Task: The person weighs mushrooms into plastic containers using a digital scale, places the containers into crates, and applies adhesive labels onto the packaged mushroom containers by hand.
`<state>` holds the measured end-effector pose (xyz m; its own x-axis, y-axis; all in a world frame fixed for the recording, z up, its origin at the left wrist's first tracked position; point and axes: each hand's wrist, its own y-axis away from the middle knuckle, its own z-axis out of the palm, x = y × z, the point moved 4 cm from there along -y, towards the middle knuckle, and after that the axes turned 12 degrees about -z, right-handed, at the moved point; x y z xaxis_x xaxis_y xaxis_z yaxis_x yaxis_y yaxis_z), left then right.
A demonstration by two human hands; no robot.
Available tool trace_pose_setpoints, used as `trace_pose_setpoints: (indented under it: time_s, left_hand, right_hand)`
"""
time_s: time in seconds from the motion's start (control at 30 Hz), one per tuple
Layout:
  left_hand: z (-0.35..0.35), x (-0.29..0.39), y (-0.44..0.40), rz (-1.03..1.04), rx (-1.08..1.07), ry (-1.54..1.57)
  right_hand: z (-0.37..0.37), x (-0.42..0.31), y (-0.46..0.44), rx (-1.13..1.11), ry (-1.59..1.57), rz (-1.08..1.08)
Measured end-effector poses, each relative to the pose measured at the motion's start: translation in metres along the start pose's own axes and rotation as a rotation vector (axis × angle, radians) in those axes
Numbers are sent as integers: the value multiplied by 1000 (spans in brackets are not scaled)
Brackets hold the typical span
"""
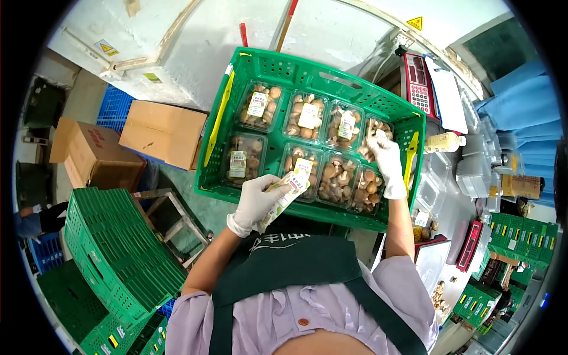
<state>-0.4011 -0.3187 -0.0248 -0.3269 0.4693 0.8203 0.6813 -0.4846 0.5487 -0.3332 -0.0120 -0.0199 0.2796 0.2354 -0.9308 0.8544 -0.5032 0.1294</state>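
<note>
A green plastic crate in front of me holds several clear packs of brown mushrooms. My left hand, in a white glove, is closed around a bundle of printed labels over the crate's near edge. My right hand, also gloved, reaches to the mushroom pack at the back right. Its bent fingers are at a small white label on that pack; the fingertips are partly hidden. A labelled mushroom pack sits at the back left. At the front, a mushroom pack shows no label.
Stacked green crates and cardboard boxes stand to the left. On the right are a red scale, a bottle, clear plastic trays and a steel table with loose mushrooms.
</note>
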Motion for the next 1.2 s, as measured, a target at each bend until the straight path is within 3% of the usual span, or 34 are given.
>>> trace_pose_setpoints:
  time_s: [0.07,0.1,0.13,0.17,0.2,0.23,0.3,0.33,0.37,0.4,0.43,0.5,0.6,0.67,0.83,0.87,0.9,0.93,0.97,1.0,1.03,1.07,1.1,1.13,1.2]
  left_hand:
    - [0,-4,-1,-42,-52,89]
    - [4,7,4,-32,-19,73]
    - [7,10,3,138,13,-37]
    - [11,11,3,175,1,-43]
    - [17,24,16,324,-56,33]
    - [23,14,9,201,-172,297]
    - [27,12,5,320,-54,-47]
    - [26,9,-2,233,-59,1]
    - [19,17,7,274,-27,14]
    - [16,25,13,318,-22,24]
    - [12,26,13,352,41,-47]
    - [19,19,6,368,93,-87]
    - [10,19,12,319,128,-133]
    - [8,4,-2,305,165,-227]
    - [-25,-3,7,352,334,123]
    - [-36,3,18,313,350,126]
    - [-47,7,25,371,376,73]
    - [-50,-1,23,237,315,244]
    - [-59,10,37,172,299,174]
    - [-68,18,43,274,396,14]
    - [-70,-3,28,224,380,134]
    - [-73,-2,31,103,327,232]
    - [-77,2,33,83,416,94]
    - [-75,3,33,56,391,211]
    - [-76,1,27,77,395,207]
  right_hand:
    - [15,1,19,-205,-104,42]
    - [31,-6,35,-300,-104,-101]
    - [55,-15,49,-419,-119,-274]
    - [71,-22,57,-577,198,-421]
    - [84,-34,70,-668,44,-118]
    - [93,-27,78,-567,-56,-6]
    - [101,-41,83,-421,-125,16]
    - [96,-26,80,-410,-59,153]
    - [102,-40,81,-337,-156,50]
    - [97,-21,68,-385,22,-292]
    - [99,-87,85,-523,171,-44]
    - [97,-88,78,-570,206,-54]
    - [83,-94,61,-473,325,-92]
    - [61,-84,35,-225,661,-164]
    - [54,-95,13,-258,323,-242]
    - [29,-89,17,-214,263,-222]
    - [21,-33,-15,-301,278,-146]
    - [0,38,-28,-362,289,-46]
    - [11,1,-4,-323,286,-158]
    - [-7,68,-21,-389,744,-556]
    - [2,47,-5,-250,922,-909]
    - [7,24,7,-389,830,-360]
    - [1,56,5,-490,928,-228]
    - [5,44,14,-577,918,-213]
    - [2,54,19,-551,796,-217]
